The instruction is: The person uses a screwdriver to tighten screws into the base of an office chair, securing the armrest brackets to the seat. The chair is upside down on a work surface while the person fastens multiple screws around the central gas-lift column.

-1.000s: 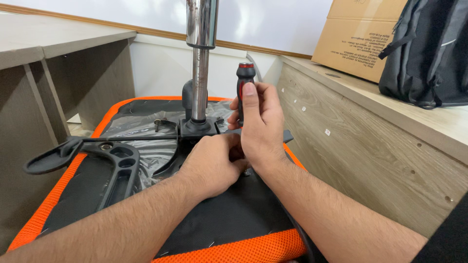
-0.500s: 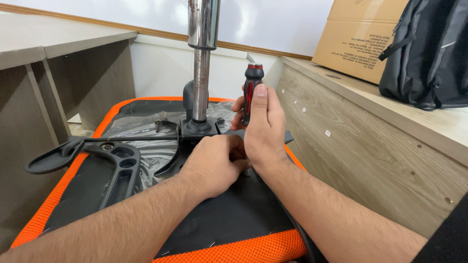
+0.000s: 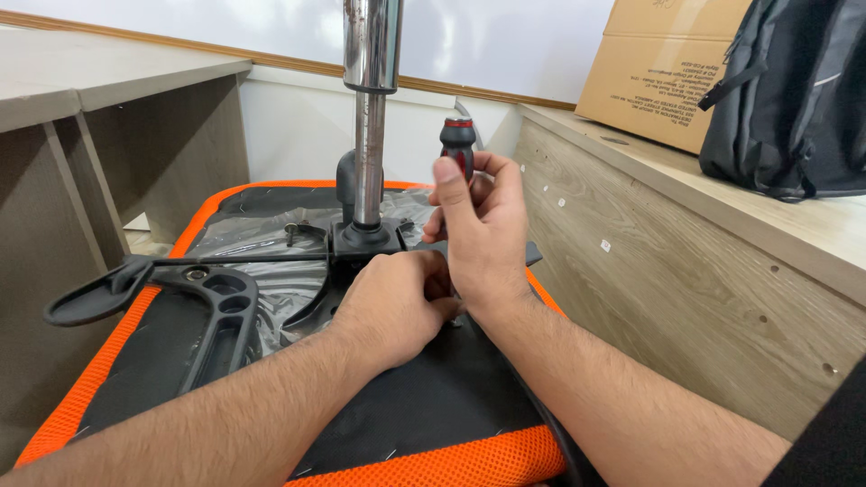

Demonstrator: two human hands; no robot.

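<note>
An upturned office chair seat [image 3: 424,406], black underneath with an orange mesh edge, lies below me. A chrome gas-lift column [image 3: 368,117] rises from its black mounting plate [image 3: 365,242]. My right hand [image 3: 483,230] is shut on a screwdriver with a red and black handle [image 3: 457,144], held upright, its tip hidden behind my hands. My left hand [image 3: 397,302] rests fist-like at the base of the screwdriver, next to the plate; what it holds is hidden.
A black armrest [image 3: 207,311] and lever [image 3: 99,293] lie on the seat's left, over clear plastic wrap. Wooden desk panels stand left [image 3: 108,171] and right [image 3: 686,261]. A cardboard box [image 3: 667,72] and black backpack [image 3: 794,99] sit on the right surface.
My right hand has shifted its hold on the screwdriver handle, twisting slightly, with the thumb now up along the handle. The left hand stays at the base.
</note>
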